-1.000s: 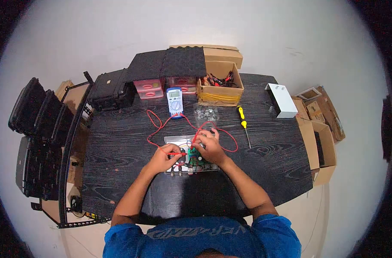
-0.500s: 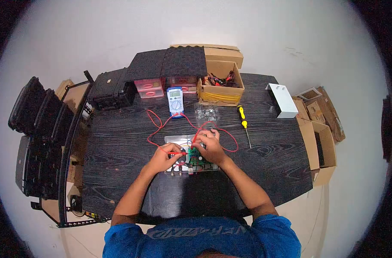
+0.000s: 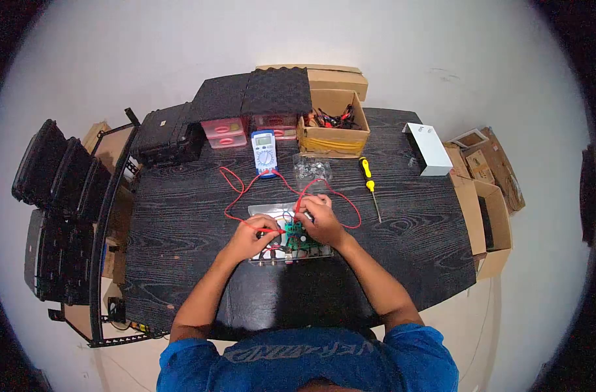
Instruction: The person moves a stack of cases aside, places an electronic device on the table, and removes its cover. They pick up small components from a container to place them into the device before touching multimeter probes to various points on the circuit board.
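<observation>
A green circuit board (image 3: 300, 239) with wires sits in an open metal chassis (image 3: 258, 210) at the front middle of the table. My left hand (image 3: 249, 238) pinches a red multimeter probe (image 3: 270, 230), its tip pointing at the board's left side. From above right, my right hand (image 3: 319, 219) is closed on a second red probe (image 3: 298, 205), held steeply over the board; its tip is hidden by my fingers. Red leads (image 3: 230, 210) loop from both probes to a blue and white multimeter (image 3: 266, 154). Its display is too small to read.
Beyond my right hand lie a clear bag of small hardware (image 3: 311, 171) and a yellow and black screwdriver (image 3: 368, 179). A white metal cover (image 3: 431, 149) stands at the right. Along the back are a cardboard box (image 3: 334, 145) of cables, pink drawers (image 3: 226, 134) and a black case (image 3: 167, 136).
My right hand and its probe have shifted slightly. My left hand stays almost in place with its probe at the board. The whole view has moved up a little.
</observation>
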Motion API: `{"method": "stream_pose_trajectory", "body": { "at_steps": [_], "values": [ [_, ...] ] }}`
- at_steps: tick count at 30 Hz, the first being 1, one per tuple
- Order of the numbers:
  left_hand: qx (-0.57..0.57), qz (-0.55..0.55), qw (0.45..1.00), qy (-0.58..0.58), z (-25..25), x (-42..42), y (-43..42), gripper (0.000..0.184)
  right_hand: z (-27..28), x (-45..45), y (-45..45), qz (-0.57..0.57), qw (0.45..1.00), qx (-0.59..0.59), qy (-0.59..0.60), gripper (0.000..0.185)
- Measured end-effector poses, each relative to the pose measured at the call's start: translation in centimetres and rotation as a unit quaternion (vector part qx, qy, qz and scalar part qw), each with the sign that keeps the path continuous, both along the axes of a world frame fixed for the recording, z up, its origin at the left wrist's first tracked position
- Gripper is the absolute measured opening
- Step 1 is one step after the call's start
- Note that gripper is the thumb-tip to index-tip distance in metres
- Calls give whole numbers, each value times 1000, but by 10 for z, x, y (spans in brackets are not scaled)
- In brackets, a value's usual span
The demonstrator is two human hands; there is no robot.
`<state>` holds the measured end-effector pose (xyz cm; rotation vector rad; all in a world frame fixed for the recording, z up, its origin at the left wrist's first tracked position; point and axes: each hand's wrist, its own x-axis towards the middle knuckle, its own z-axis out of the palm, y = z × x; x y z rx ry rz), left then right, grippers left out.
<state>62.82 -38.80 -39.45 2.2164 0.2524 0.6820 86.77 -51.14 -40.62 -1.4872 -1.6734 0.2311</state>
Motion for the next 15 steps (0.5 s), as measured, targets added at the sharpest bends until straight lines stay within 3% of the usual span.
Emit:
{"method": "stream_pose_trajectory", "body": {
  "at_steps": [15],
  "values": [
    [4,2,1000,29,5,3,-4,12,2,-1,-1,8,1000,10,-18,20]
  ]
}}
